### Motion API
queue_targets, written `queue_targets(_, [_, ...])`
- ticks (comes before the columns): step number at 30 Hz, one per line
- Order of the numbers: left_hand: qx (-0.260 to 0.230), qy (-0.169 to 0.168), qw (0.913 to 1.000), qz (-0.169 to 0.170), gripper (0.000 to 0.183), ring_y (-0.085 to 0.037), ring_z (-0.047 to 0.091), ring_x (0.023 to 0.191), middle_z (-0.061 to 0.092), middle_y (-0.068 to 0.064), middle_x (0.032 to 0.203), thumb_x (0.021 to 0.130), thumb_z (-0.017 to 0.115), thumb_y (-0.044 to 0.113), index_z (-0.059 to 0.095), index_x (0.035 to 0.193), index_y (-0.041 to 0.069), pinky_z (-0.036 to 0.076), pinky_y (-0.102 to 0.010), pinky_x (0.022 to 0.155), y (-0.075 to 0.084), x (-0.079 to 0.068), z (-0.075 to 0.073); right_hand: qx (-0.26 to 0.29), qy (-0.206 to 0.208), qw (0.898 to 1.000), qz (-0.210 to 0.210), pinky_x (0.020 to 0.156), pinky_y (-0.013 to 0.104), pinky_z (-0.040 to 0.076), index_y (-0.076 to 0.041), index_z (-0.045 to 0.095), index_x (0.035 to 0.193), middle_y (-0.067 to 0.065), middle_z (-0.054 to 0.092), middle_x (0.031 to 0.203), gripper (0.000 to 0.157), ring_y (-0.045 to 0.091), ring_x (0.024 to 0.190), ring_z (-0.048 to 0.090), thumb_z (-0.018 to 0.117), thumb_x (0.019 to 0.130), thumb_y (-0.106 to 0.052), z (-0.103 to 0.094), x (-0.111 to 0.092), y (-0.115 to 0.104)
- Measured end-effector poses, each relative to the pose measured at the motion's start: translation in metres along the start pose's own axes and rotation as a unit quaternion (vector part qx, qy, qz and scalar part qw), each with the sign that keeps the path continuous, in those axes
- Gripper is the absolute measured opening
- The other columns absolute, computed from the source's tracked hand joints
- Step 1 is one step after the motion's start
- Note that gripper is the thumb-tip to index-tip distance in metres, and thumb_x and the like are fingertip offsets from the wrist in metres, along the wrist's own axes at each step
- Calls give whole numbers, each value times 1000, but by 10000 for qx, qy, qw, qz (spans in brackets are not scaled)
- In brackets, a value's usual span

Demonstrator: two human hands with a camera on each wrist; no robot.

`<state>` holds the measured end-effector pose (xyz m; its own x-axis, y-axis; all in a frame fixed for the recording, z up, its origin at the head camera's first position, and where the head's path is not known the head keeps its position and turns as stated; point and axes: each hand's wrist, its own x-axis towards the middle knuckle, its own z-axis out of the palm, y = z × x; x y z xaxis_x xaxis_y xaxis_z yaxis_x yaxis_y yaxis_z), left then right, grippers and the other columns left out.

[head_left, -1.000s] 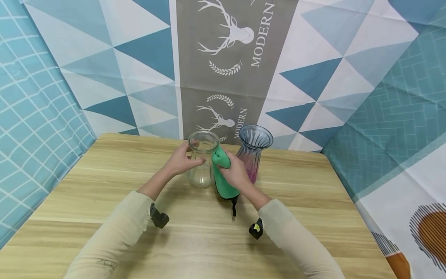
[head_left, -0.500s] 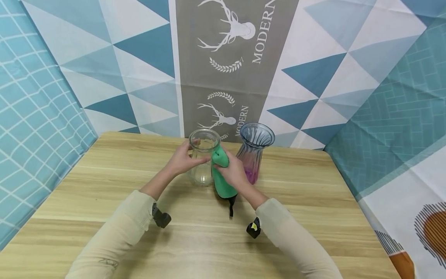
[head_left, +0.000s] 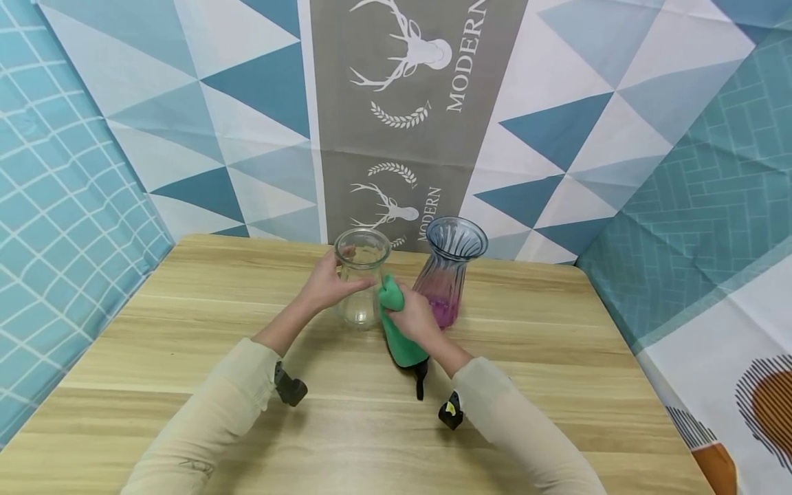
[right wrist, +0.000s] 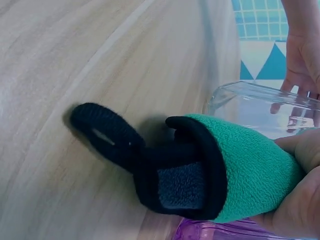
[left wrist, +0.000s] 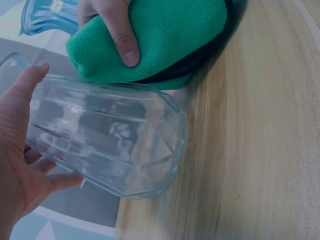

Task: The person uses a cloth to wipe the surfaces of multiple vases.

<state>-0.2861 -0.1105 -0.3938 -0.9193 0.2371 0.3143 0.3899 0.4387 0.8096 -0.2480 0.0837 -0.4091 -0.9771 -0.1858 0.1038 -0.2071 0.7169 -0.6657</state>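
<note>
Green cloth (head_left: 405, 344) is just right of the upright clear vase (left wrist: 115, 135), mid-frame.
Right hand (head_left: 416, 319) grips cloth; left hand (head_left: 328, 280) holds vase.

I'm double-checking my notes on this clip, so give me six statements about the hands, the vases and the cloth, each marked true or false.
1. The left hand holds the clear glass vase. True.
2. The clear glass vase is lying on its side. False: it is upright.
3. The right hand grips the green cloth. True.
4. The green cloth is stuffed inside the clear glass vase. False: it is outside, beside the vase.
5. The tinted vase goes from blue at the rim to purple at the base. True.
6. The cloth is green all over. False: it has black edging and a black loop.
</note>
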Motion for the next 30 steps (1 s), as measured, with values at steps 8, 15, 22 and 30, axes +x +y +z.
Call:
queue_targets(8, [-108, 110, 9997, -173, 84, -33, 48, 122, 51, -18, 130, 73, 80, 34, 34, 139, 10, 41, -50, 102, 0, -2, 1, 190, 204, 9996, -101, 88, 45, 51, -7, 52, 131, 16, 65, 114, 55, 31, 105, 61, 71, 80, -9, -4, -4, -2])
queue_targets(15, [-67, 109, 9990, -419, 81, -35, 47, 122, 49, -18, 132, 74, 78, 35, 34, 135, 6, 40, -49, 103, 0, -4, -1, 570, 556, 9961, -374, 92, 45, 49, -13, 50, 135, 14, 62, 122, 57, 30, 111, 59, 71, 82, -10, -14, 0, -11])
queue_targets(22, [73, -39, 9987, -511, 74, -36, 47, 122, 50, -16, 133, 74, 78, 36, 40, 132, 10, 43, -49, 100, 2, -5, -3, 527, 479, 9965, -430, 94, 45, 49, -16, 47, 138, 11, 59, 129, 59, 29, 115, 57, 70, 83, -10, -18, 3, -17])
queue_targets(30, [13, -11, 9992, -399, 72, -34, 49, 120, 52, -16, 131, 73, 79, 34, 43, 130, 9, 41, -49, 101, 4, -3, -4, 288, 303, 9988, -273, 87, 44, 52, -9, 52, 131, 16, 65, 115, 52, 31, 105, 61, 70, 83, -10, -14, 1, -12])
